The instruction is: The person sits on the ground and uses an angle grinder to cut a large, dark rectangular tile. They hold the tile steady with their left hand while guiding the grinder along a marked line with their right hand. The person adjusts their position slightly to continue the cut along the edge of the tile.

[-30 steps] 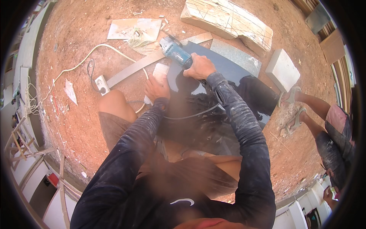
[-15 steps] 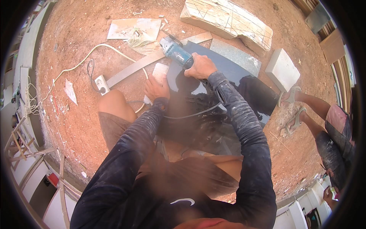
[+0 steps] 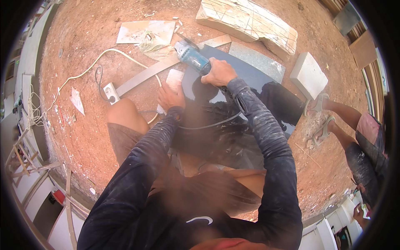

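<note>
My right hand (image 3: 220, 73) is wrapped round the rear body of a blue angle grinder (image 3: 192, 56). Its grey head and disc lie toward the upper left, by the far left corner of a glossy dark slab (image 3: 254, 77). My left hand (image 3: 171, 98) is at the slab's left edge, its thumb and fingers closed about the near end of a small pale tile piece (image 3: 175, 76). Across the slab, below my right hand, runs a grey cable (image 3: 212, 126). Dusty haze blurs the slab's near part, and my forearms hide some of it.
A white power strip (image 3: 111, 92) with a plug lies left, near a cream cord (image 3: 91, 64). Long strip (image 3: 146, 75), speckled offcut (image 3: 258, 62), pale block (image 3: 308, 76) and big rough stone slab (image 3: 248, 25) surround the work. Another person's sandalled feet (image 3: 323, 125) stand at right.
</note>
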Demonstrator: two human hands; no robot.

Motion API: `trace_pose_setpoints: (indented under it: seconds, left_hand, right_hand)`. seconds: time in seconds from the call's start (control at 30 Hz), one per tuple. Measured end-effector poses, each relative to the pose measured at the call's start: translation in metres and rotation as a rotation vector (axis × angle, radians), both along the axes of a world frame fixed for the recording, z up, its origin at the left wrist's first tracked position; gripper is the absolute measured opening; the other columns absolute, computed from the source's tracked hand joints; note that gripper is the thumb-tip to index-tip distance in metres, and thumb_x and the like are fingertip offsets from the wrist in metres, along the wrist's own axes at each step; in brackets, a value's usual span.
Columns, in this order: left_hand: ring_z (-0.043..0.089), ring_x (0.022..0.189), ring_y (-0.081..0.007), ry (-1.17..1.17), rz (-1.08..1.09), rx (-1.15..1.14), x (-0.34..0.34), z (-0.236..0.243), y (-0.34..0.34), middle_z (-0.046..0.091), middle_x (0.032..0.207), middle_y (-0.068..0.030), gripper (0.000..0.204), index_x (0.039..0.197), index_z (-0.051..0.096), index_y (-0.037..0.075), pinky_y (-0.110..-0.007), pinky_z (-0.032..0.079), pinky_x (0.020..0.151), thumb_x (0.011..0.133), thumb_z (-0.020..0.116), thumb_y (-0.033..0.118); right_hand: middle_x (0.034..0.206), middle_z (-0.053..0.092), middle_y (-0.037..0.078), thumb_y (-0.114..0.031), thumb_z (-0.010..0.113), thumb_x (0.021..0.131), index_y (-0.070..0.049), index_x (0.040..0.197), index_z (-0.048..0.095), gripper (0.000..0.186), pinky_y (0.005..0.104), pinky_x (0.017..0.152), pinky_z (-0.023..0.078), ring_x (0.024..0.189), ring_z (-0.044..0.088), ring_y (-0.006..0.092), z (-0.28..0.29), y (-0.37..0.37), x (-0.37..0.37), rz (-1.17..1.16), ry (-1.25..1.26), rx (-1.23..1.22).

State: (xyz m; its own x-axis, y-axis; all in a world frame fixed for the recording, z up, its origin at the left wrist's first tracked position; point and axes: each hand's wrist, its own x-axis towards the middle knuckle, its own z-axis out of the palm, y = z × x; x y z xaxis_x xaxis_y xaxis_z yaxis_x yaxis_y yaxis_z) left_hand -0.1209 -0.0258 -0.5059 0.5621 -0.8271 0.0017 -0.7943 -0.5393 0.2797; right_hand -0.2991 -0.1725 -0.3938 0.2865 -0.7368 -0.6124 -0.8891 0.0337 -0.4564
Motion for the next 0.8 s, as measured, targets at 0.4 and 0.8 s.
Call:
trace_pose_setpoints:
  seconds: [0.4,0.8]
  left_hand:
    - [0.055,0.11,-0.0371,0.001,0.006,-0.005,-0.0015,0.0021,-0.0002,0.06,0.112,-0.0193,0.07,0.142,0.05,0.001,-0.05,0.038,0.095,0.095,0.059,0.053]
    - [0.055,0.112,-0.0364,-0.001,-0.004,-0.02,-0.0019,0.0032,-0.0005,0.06,0.113,-0.0191,0.07,0.142,0.05,0.001,-0.049,0.038,0.096,0.095,0.058,0.052]
  right_hand:
    - [0.115,0.07,0.028,-0.04,0.08,0.066,0.003,0.122,0.062,0.072,0.0454,0.095,0.056,0.109,0.069,0.0415,-0.0031,-0.0009,-0.0027,0.006,-0.001,0.001]
    - [0.114,0.07,0.028,-0.041,0.081,0.065,0.002,0.121,0.063,0.073,0.0452,0.094,0.056,0.108,0.069,0.0419,-0.0034,-0.0018,-0.0088,0.006,-0.011,-0.005]
